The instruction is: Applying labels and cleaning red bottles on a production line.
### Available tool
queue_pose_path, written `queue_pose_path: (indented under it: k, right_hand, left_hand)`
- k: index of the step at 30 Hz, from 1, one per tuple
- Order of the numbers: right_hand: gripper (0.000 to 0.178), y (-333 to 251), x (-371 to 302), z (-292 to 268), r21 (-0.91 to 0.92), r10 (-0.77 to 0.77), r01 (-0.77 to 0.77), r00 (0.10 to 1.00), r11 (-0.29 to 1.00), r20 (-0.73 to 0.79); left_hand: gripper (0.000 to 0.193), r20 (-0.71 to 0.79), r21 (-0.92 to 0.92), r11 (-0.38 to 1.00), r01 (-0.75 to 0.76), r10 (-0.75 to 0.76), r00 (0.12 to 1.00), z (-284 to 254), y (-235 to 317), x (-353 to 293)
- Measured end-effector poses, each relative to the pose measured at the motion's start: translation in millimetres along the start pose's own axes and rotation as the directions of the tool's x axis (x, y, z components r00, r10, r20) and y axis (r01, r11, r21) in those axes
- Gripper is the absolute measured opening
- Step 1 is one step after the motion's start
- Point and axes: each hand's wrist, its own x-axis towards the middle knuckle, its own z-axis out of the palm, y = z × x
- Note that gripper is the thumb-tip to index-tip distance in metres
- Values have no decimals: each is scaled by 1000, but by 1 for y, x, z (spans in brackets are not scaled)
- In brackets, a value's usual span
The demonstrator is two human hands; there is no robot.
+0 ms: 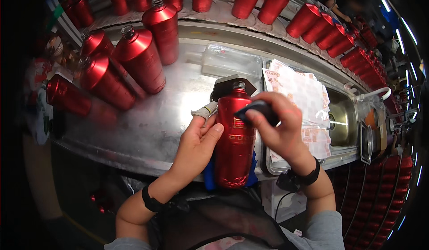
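A glossy red bottle (229,160) with a clear threaded neck lies tilted in front of me, its neck pointing away. Its upper end is near a dark angular block (220,89), and blue cloth (209,178) shows under its base. My left hand (196,145) steadies the bottle's left side, thumb against it; a pale cloth cover (205,110) wraps one fingertip. In my right hand (281,120) is a dark rounded hand tool (262,112) with a bluish edge, held against the bottle's upper right side above the label patch. Its exact kind is unclear.
Several red bottles (140,62) stand on the metal bench (178,102) at left. More line a conveyor (219,10) behind. A clear plastic box (230,61) sits beyond my bottle. Printed sheets (299,93) lie on a tray at right, beside a sink (344,116) with a white faucet (375,93).
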Motion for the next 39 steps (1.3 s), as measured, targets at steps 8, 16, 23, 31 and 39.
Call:
queue_pose_path:
  k: [8, 16, 23, 31, 39]
  right_hand:
    - [22, -8, 13, 6, 22, -61, 59, 992, 998, 108]
    - [27, -4, 4, 9, -98, -198, 201, 979, 975, 38]
    - [31, -37, -54, 29, -36, -503, 530, 823, 848, 264]
    - [22, -25, -75, 12, 251, 7, 3, 999, 968, -37]
    - [20, 11, -97, 11, 645, 737, -547, 675, 534, -39]
  left_hand:
    - [52, 7, 80, 996, -29, 29, 1000, -4, 0, -3]
    - [54, 48, 122, 992, -15, 9, 999, -12, -6, -2]
    - [54, 13, 41, 992, 116, -117, 993, -11, 2, -4]
    - [61, 81, 260, 965, 19, -42, 996, 4, -5, -2]
    - [53, 17, 280, 959, 38, -44, 999, 8, -10, 1]
